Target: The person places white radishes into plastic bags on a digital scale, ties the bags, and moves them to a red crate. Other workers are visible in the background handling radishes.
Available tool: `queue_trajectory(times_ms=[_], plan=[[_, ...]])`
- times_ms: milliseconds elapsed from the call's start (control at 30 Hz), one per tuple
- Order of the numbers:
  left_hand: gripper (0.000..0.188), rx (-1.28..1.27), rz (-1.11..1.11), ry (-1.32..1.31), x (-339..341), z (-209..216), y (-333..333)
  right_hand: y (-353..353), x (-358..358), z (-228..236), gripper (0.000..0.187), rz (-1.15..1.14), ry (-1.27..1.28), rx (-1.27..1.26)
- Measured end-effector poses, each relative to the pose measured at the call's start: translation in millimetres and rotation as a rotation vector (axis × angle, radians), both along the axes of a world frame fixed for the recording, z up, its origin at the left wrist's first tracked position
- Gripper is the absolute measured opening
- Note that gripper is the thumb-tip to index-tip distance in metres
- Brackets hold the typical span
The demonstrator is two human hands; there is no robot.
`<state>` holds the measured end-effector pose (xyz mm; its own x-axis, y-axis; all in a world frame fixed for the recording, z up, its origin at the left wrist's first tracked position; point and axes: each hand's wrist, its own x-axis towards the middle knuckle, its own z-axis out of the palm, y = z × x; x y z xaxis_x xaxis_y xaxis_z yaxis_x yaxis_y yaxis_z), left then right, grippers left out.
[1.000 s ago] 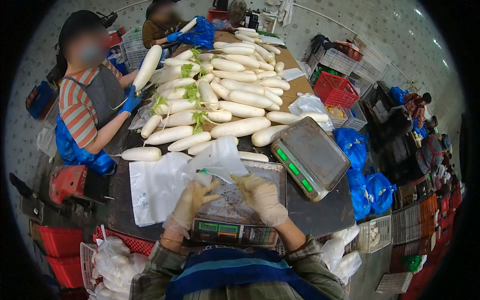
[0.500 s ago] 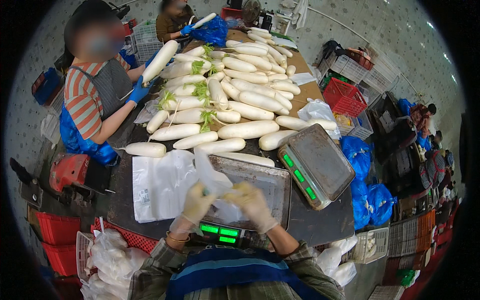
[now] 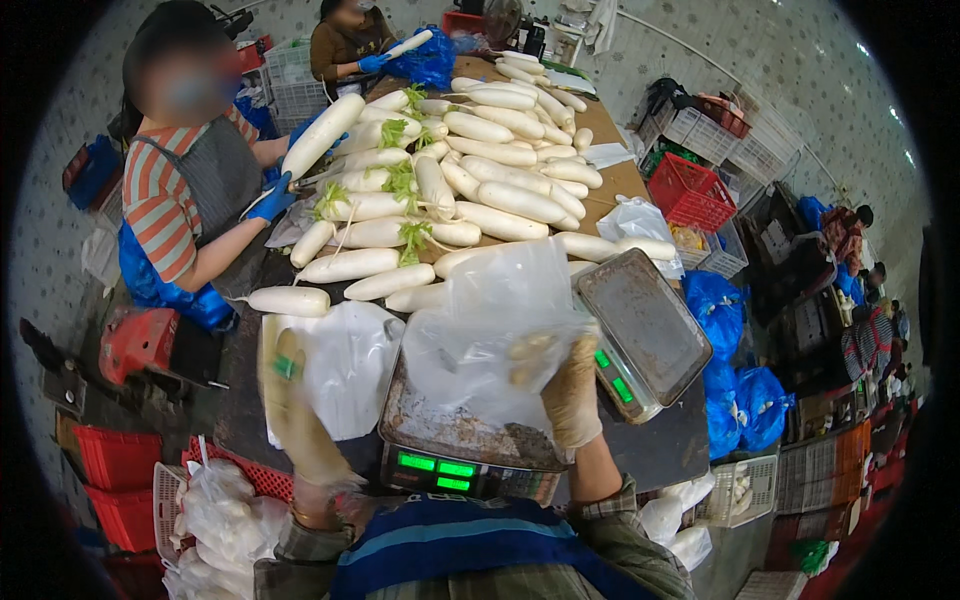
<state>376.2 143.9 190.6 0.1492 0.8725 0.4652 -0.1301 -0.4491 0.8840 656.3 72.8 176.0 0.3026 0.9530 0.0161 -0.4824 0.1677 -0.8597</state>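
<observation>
My gloved right hand (image 3: 572,398) grips the edge of a clear plastic bag (image 3: 490,320). The bag spreads out over the rusty tray of a scale (image 3: 450,432) with green lit digits, and its far end covers some white radishes. My gloved left hand (image 3: 303,420) is smeared by motion beside a stack of flat plastic bags (image 3: 350,375); a green patch shows on it, and its fingers are too blurred to read. Beyond the bag lies a large heap of white radishes (image 3: 515,203), several with short green leaf stubs.
A second scale (image 3: 640,325) stands on the right of the table (image 3: 655,440). Across the left side, a co-worker in blue gloves (image 3: 272,198) holds a white radish (image 3: 322,136); another person works at the far end. Blue bags (image 3: 760,405) and red crates (image 3: 118,458) flank the table.
Both hands were together over the tray with the bunched bag. Now the left hand has swung left, the right hand has moved right, and the bag is spread wide.
</observation>
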Motion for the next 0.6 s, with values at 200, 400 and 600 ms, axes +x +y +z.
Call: queue_trajectory(times_ms=[200, 400, 600], plan=[[0.017, 0.372, 0.353, 0.777, 45, -26, 22, 6, -17, 44, 0.051, -0.028, -0.834, -0.149], [0.028, -0.179, -0.017, 0.244, 20, 5, 33, 39, 19, 116, 0.058, -0.230, -1.554, 0.052], [0.040, -0.534, -0.282, -0.092, 11, 61, 13, 20, -11, 66, 0.049, 0.266, -1.621, 0.374]])
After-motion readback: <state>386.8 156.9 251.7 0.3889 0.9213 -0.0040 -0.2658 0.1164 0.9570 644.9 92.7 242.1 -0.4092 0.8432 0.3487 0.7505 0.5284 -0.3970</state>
